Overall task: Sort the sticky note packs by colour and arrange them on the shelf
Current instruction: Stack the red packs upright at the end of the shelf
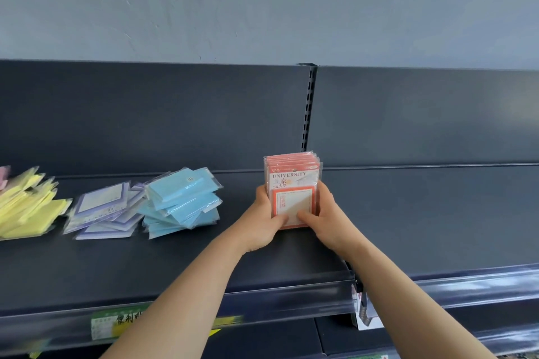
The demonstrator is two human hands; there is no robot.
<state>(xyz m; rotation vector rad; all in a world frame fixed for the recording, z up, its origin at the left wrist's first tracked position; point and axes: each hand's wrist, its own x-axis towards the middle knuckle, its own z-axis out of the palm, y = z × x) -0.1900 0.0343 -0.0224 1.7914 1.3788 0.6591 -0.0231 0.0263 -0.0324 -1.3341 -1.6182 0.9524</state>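
A row of several red sticky note packs (292, 181) stands upright on the dark shelf (175, 259), near its right end. My left hand (261, 221) grips the row's left side, thumb on the front pack. My right hand (323, 216) grips the right side, thumb across the front too. To the left lie a loose heap of blue packs (182, 201), a fanned heap of purple packs (106, 211), and yellow packs (27, 207) at the frame's left edge. A pink pack (4, 176) shows just behind the yellow ones.
A slotted upright post (309, 105) divides the shelf's back panel above the red packs. The neighbouring shelf section (437, 213) lies to the right. A price label strip (122, 323) runs along the front edge. A lower shelf shows below.
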